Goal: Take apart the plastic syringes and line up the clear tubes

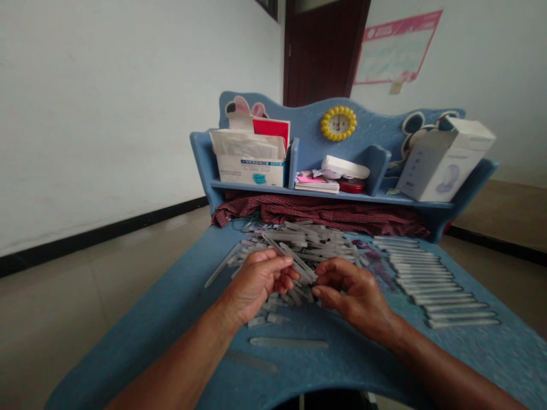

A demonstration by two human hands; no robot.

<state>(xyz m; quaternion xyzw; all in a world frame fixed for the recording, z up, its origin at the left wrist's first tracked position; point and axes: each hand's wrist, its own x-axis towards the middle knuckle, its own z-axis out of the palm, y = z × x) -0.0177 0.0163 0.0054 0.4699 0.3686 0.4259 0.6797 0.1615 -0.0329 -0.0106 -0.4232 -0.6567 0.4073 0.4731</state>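
My left hand (267, 279) is closed, thumb and fingers pinching slim translucent plastic tubes (297, 259) that look like pen barrels and slant down to the right. At their lower end is my right hand (348, 287), its thumb and fingers curled together. What lies between its fingertips is too small to make out. Behind and below both hands spreads a loose pile of similar tubes (320, 236). To the right, a row of tubes (440, 282) lies side by side, with dark lines along them. A single tube (288, 343) lies in front of my hands.
The blue desk (171, 324) carries a shelf with a mask box (252, 168), papers (316, 183), a yellow flower-shaped clock (338, 123) and a white carton (444, 159). Checked red cloth (325, 210) is bunched under the shelf. Another tube (252, 361) lies near the front edge.
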